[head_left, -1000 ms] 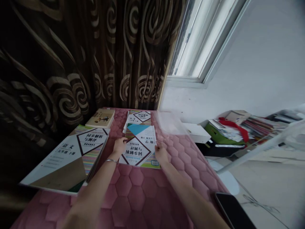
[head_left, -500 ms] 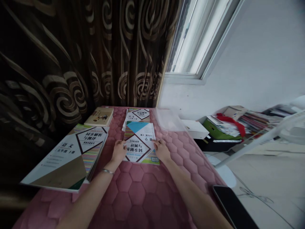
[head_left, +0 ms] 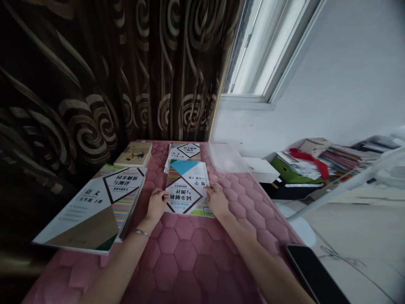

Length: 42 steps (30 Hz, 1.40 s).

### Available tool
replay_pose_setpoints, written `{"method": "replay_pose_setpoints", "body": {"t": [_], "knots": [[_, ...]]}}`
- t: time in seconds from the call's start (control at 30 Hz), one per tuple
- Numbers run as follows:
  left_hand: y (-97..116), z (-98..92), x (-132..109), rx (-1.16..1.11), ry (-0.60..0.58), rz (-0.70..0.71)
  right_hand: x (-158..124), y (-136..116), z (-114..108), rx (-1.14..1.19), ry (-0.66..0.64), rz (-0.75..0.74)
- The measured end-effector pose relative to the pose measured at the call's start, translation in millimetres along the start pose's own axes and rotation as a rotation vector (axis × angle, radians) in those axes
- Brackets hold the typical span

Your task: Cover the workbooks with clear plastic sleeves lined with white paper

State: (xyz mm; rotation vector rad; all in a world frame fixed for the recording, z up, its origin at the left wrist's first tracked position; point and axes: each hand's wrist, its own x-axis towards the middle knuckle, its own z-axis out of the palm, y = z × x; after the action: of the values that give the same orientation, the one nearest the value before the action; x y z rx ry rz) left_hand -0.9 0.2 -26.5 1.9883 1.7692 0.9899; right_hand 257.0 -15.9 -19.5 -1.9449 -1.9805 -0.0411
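A workbook (head_left: 187, 185) with a white, blue and striped cover lies on the pink quilted table cover (head_left: 190, 253), on top of another like it. My left hand (head_left: 156, 203) grips its left edge, fingers curled onto the cover; a thin bracelet circles that wrist. My right hand (head_left: 216, 200) holds the right edge in the same way. A second workbook (head_left: 186, 151) peeks out behind the held one.
A stack of large workbooks (head_left: 95, 202) sits at the left, a small beige book (head_left: 134, 153) behind it. A clear plastic sheet (head_left: 226, 158) lies at the table's right edge. A dark phone (head_left: 313, 276) rests at the near right corner. Cluttered papers and boxes (head_left: 303, 164) sit beyond, by the patterned curtain (head_left: 110, 71) and window.
Both hands have slid slightly nearer along the workbook's side edges, and the workbook has shifted a little. The view has dipped slightly.
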Motion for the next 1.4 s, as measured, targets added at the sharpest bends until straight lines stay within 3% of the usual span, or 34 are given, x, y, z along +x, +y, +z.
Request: {"method": "replay_pose_setpoints", "body": {"t": [0.17,0.4,0.57,0.63,0.7,0.8,0.93,1.23,1.4], "knots": [[2,-1.6,-3,0.008,0.004,0.004,-38,-6,1,0.138,0.061,-0.237],[4,3.3,-14,0.038,0.012,0.004,-54,14,13,0.184,0.074,-0.306],[18,1.5,-26,0.233,0.05,0.163,-54,18,14,0.183,0.085,-0.317],[29,-1.7,-34,0.367,-0.033,0.277,-55,17,15,0.183,0.087,-0.308],[40,-5.2,-43,0.447,-0.188,0.405,-55,16,14,0.185,0.085,-0.301],[48,-8.3,-56,0.431,-0.324,0.52,-54,14,11,0.183,0.072,-0.291],[44,-6.8,-61,0.341,-0.318,0.523,-55,4,0,0.156,0.037,-0.259],[33,6.6,-56,0.347,-0.256,0.524,-62,-51,-11,0.136,-0.09,-0.306],[35,-1.8,-54,0.348,-0.251,0.491,-59,-45,-7,0.128,-0.058,-0.324]]}}
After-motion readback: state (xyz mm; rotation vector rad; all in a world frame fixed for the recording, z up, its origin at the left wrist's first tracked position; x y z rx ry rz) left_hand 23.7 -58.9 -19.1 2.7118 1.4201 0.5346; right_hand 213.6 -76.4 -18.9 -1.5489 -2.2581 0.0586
